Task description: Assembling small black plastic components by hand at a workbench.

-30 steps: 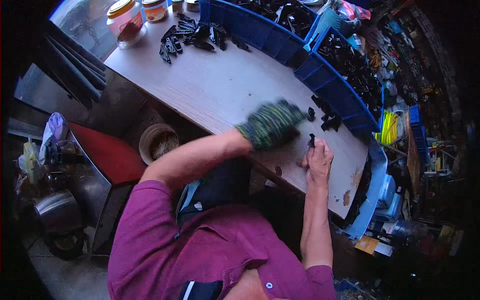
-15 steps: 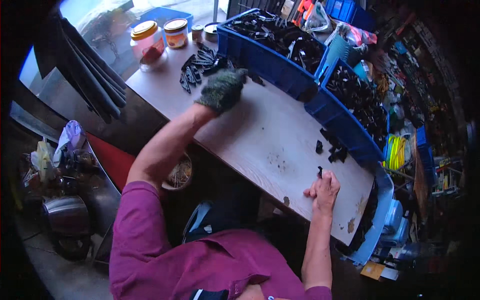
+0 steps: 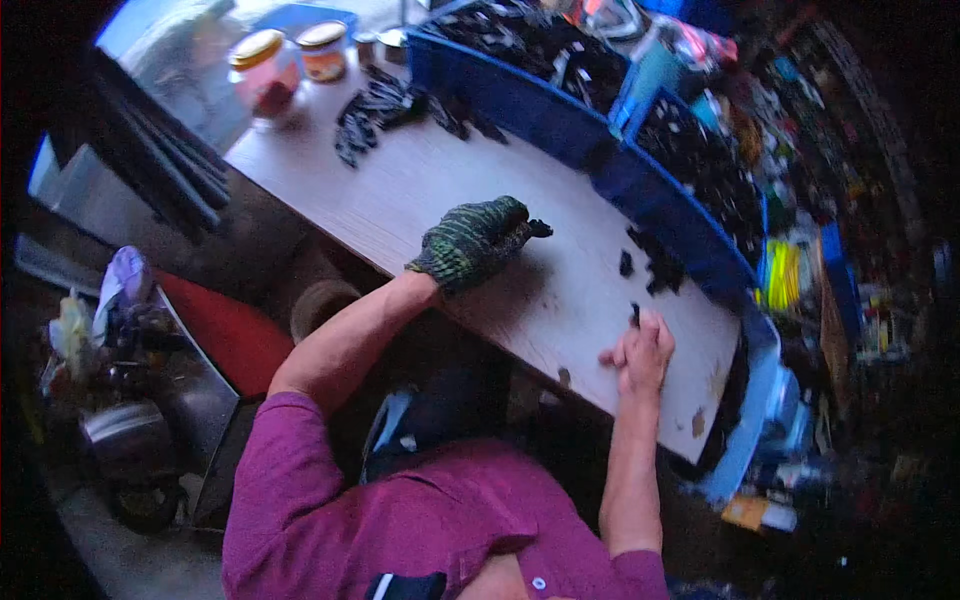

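My left hand (image 3: 475, 243), in a dark green knitted glove, is closed over the middle of the pale table (image 3: 400, 190). From its fingertips sticks out a small black plastic part (image 3: 540, 229). Bare, my right hand (image 3: 641, 352) pinches a small black piece (image 3: 635, 315) upright near the table's right end. Just beyond it lies a small cluster of loose black pieces (image 3: 660, 268). A larger heap of long black parts (image 3: 380, 108) rests at the far left of the table. What shape the held pieces have is too blurred to tell.
Blue crates (image 3: 500, 95) full of black parts line the table's far side. Two lidded jars (image 3: 265, 75) stand at its far left corner. A light blue tray (image 3: 750, 420) borders the right end. Behind the crates are bundled bags and yellow coils (image 3: 783, 275).
My left hand has moved from the black heap back toward the middle of the table, with a black part now showing at its fingertips. My right hand keeps its pinch; the view has shifted slightly.
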Demonstrator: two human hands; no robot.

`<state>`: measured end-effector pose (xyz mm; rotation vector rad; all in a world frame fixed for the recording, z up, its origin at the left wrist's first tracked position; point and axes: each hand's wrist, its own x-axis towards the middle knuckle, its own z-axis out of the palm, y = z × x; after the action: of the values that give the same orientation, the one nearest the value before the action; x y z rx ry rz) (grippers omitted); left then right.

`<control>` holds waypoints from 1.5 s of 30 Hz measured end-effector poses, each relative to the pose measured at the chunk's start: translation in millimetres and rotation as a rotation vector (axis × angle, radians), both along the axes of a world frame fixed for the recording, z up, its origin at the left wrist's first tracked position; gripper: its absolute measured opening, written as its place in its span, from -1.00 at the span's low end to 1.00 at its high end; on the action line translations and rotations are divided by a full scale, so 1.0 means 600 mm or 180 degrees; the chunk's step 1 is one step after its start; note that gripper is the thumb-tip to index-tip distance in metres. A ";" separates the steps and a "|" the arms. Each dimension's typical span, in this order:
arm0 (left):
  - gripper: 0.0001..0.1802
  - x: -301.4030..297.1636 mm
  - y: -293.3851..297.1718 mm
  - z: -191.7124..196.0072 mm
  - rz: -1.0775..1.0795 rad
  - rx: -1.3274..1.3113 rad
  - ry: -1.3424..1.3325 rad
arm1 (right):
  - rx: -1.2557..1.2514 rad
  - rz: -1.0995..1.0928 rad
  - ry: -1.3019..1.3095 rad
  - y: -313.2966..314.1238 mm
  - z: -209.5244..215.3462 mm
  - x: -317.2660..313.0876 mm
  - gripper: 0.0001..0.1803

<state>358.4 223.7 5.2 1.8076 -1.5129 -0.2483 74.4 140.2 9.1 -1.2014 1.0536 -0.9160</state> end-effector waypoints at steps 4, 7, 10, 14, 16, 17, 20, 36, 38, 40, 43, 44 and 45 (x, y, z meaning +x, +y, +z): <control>-0.72 -0.100 0.011 0.013 -0.0595 0.0144 0.1746 | 0.0146 -0.0160 -0.0251 0.001 0.018 0.016 -0.66; -0.74 -0.159 -0.009 -0.005 -0.1062 -0.0085 0.1762 | 0.0008 -0.0049 -0.0449 -0.011 0.000 -0.001 -0.68; -0.74 -0.188 -0.034 -0.013 -0.1232 -0.0391 0.1778 | 0.0070 -0.0157 -0.0494 -0.004 0.000 -0.005 -0.70; -0.75 -0.198 -0.033 0.002 -0.1312 0.0121 0.2315 | -0.0104 0.0045 -0.0545 0.001 -0.007 -0.016 -0.65; -0.75 -0.202 -0.032 0.004 -0.1104 0.0319 0.2856 | -0.0208 0.0069 -0.0533 0.003 -0.002 -0.013 -0.60; -0.75 -0.201 -0.030 0.014 -0.1051 0.0560 0.3090 | -0.0239 0.0094 -0.0478 0.003 -0.001 -0.013 -0.65; -0.76 -0.209 -0.036 0.012 -0.0858 0.0647 0.3226 | -0.0331 0.0053 -0.0430 0.003 -0.006 -0.010 -0.71; -0.77 -0.239 -0.042 0.029 -0.0635 0.0723 0.4102 | -0.0533 -0.0544 -0.0501 0.003 -0.018 -0.006 -0.72; -0.76 -0.241 -0.046 0.025 -0.0558 0.0719 0.3940 | -0.0492 -0.0572 -0.0361 0.002 -0.014 -0.002 -0.71; -0.79 -0.241 -0.047 0.021 -0.0530 0.0666 0.4020 | -0.0508 -0.0553 -0.0439 0.002 -0.015 -0.001 -0.72; -0.82 -0.239 -0.051 0.010 -0.0613 0.0577 0.3656 | -0.0519 -0.0506 -0.0432 0.006 -0.013 -0.005 -0.73; -0.82 -0.238 -0.055 0.005 -0.0706 0.0518 0.3207 | -0.0518 -0.0457 -0.0354 0.008 -0.012 -0.006 -0.75; -0.82 -0.244 -0.065 -0.008 -0.0720 0.0522 0.3207 | -0.0522 -0.0470 -0.0351 0.005 -0.014 -0.009 -0.75</control>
<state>212.3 184.5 0.4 1.2599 -0.9493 -1.2124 69.1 143.4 0.6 -1.2042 1.0032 -1.1894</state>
